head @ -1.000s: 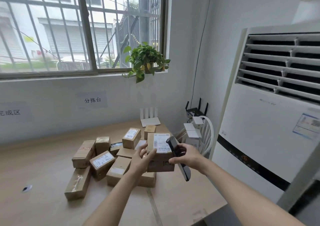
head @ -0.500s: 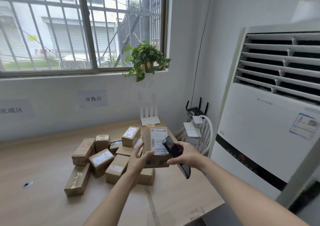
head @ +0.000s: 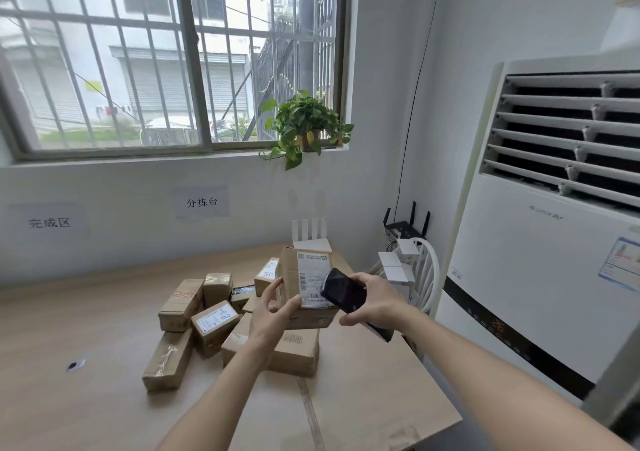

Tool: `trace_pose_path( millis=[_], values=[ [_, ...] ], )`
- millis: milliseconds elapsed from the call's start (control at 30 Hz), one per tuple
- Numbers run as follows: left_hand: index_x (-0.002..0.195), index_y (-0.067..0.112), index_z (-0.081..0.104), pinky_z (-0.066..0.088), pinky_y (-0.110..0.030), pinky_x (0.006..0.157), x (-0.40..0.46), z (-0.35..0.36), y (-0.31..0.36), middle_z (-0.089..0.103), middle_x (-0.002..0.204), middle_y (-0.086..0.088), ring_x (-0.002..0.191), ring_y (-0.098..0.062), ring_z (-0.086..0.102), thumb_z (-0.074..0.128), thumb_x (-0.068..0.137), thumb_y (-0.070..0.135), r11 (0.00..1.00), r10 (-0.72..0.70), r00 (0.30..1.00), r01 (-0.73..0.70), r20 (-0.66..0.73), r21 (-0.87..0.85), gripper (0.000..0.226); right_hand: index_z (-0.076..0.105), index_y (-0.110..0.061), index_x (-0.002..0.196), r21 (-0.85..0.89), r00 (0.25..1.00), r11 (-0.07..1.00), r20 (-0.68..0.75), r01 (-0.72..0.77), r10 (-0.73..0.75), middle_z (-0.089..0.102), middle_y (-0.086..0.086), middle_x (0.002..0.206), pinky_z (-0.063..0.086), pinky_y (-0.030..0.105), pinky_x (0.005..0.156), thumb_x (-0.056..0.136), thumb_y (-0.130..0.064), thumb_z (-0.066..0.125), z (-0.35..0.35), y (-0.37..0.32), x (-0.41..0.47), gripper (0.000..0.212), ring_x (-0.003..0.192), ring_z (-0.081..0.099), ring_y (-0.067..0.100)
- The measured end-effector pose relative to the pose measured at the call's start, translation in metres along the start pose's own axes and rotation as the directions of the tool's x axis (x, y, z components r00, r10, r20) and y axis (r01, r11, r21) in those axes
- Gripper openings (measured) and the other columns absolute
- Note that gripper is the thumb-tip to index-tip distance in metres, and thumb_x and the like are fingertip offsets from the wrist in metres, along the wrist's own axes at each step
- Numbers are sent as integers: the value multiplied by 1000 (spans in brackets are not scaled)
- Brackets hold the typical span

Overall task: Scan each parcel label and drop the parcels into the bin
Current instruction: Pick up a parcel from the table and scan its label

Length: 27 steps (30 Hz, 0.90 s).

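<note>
One parcel (head: 304, 288) now raised, label upright; left hand (head: 273, 315) grips it, right hand (head: 375, 300) grips phone (head: 344, 295) closer — scan imminent.

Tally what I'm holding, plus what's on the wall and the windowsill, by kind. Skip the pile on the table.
Parcel, gripped by the left hand: 1
Phone, gripped by the right hand: 1
Paper signs on the wall: 2
Potted plant on the windowsill: 1
Total: 5
</note>
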<state>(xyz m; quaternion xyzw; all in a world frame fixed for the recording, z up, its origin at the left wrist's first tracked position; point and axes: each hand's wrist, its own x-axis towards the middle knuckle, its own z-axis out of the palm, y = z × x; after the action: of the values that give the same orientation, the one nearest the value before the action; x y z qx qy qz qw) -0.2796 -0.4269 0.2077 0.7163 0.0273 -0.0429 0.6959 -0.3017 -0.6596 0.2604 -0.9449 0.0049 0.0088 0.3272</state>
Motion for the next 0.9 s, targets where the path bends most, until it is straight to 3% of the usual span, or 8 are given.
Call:
trace_pose_path(
  millis=[100, 233, 300, 467, 600, 700, 767, 900],
  values=[
    [108, 72, 49, 56, -47, 91, 11, -12, 0, 74, 104, -6, 97, -20, 72, 82, 59, 56, 1000, 5, 999, -3, -37, 31, 61, 57, -35, 132, -91, 999, 996, -30, 26, -29, 68, -13, 111, 56, 38, 92, 53, -44, 87, -8, -10, 4, 85, 105, 64, 13],
    [131, 47, 49, 55, -35, 80, 3, -22, 22, 73, 101, -8, 94, -19, 71, 81, 79, 36, 998, 58, 996, -56, -67, 42, 62, 54, -37, 132, -230, 999, 973, -32, 36, -44, 67, -12, 110, 55, 34, 86, 58, -43, 86, -19, -20, 8, 80, 102, 63, 15],
    [132, 45, 47, 53, -32, 76, 3, -29, 30, 70, 102, -8, 94, -20, 69, 78, 84, 28, 997, 73, 994, -70, -81, 38, 59, 54, -38, 131, -273, 999, 961, -33, 32, -43, 67, -12, 109, 54, 35, 87, 59, -40, 85, -24, -24, 9, 79, 102, 64, 16],
    [125, 61, 48, 52, -49, 97, 16, -52, 39, 68, 113, -7, 105, -23, 66, 78, 62, 55, 994, 85, 986, -73, -144, 85, 70, 52, -37, 137, -314, 997, 947, -11, 66, -73, 67, -11, 110, 57, 40, 88, 58, -39, 84, -34, -32, 13, 85, 101, 65, 17],
    [107, 76, 47, 53, -50, 96, 28, -65, 40, 70, 112, -8, 102, -23, 68, 77, 55, 62, 991, 105, 979, -89, -177, 98, 62, 52, -37, 137, -337, 994, 936, -1, 100, -106, 67, -12, 109, 58, 42, 87, 56, -40, 83, -40, -39, 15, 86, 101, 65, 16],
    [103, 78, 48, 55, -50, 93, 34, -74, 40, 73, 102, -8, 97, -23, 71, 78, 53, 61, 990, 123, 972, -106, -198, 93, 60, 53, -37, 134, -335, 993, 936, -13, 103, -114, 67, -13, 107, 58, 42, 87, 56, -42, 82, -44, -45, 16, 84, 100, 65, 15],
    [105, 74, 50, 55, -48, 92, 30, -76, 46, 72, 106, -8, 99, -23, 70, 80, 57, 57, 989, 132, 970, -114, -204, 94, 59, 53, -39, 133, -342, 993, 934, -23, 99, -114, 67, -14, 106, 58, 40, 86, 56, -43, 81, -46, -48, 17, 81, 100, 65, 15],
    [132, 52, 49, 53, -41, 89, 21, -78, 58, 65, 116, -10, 105, -24, 64, 80, 80, 38, 984, 169, 963, -152, -211, 95, 62, 52, -40, 136, -343, 992, 932, -16, 113, -126, 66, -15, 106, 58, 40, 86, 57, -41, 81, -50, -53, 20, 83, 100, 65, 15]
  ],
)
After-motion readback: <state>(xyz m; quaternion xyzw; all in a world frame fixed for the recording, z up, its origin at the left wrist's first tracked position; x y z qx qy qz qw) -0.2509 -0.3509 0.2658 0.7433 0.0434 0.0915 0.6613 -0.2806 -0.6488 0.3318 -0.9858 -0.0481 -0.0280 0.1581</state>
